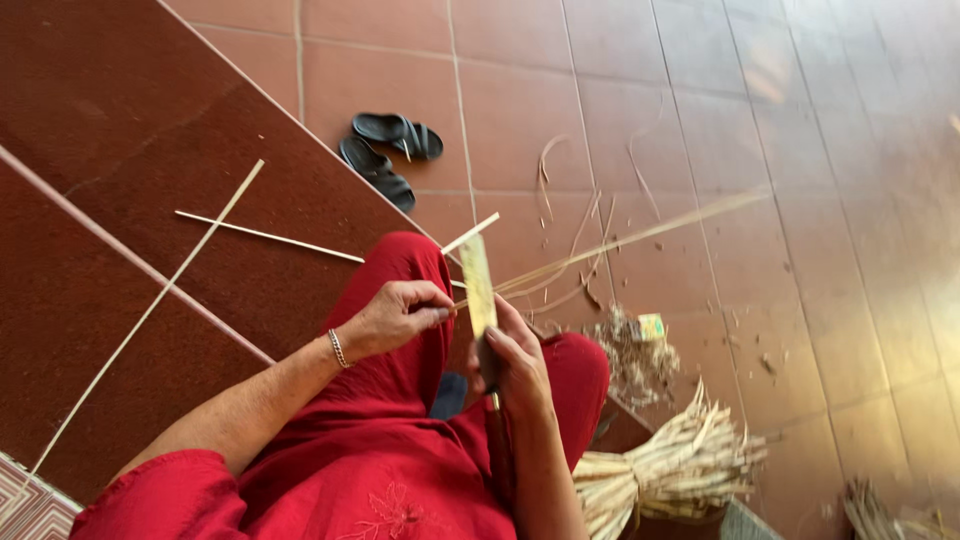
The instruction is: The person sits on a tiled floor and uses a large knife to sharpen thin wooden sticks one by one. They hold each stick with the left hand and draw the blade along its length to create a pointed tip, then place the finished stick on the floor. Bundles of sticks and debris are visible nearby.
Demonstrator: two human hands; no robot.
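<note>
- Floor point(700, 120): red-brown tiles, spreading well beyond the fingers on every side; a darker step or ledge point(120, 150) lies off to the left of them.
- Person seated, red trousers point(400, 400) under both hands; the knees rise just below the fingers.
- Bundle of cut cane point(670, 465): tied, pale, lying below and to the right of the right hand, well apart from the fingers.
- Heap of shavings point(630, 360): just right of the right hand, near but not touching.
- Pair of black sandals point(390, 155): well above the fingers, on the floor tiles.
- Loose strips point(270, 237): two long pale ones crossing on the dark step, left of the left fingers.
- Left hand point(395, 315): fingers closed narrow, pinching the near end of the long strip point(620, 240), which runs away up and to the right from the fingertips. A bracelet point(338, 348) sits at the wrist.
- Right hand point(515, 365): fingers wrapped round a handle, holding a knife point(478, 285) with its flat blade standing upright just right of the left fingertips, against the strip.
- Step in hand, by the look of it: splitting or paring the strip on the blade; two thin lengths seem to part beyond the blade, though blur makes that unsure.
- Next move would call for a steady pinch from the left fingers and a blade held true to the grain, so the split does not run off to one side.
</note>
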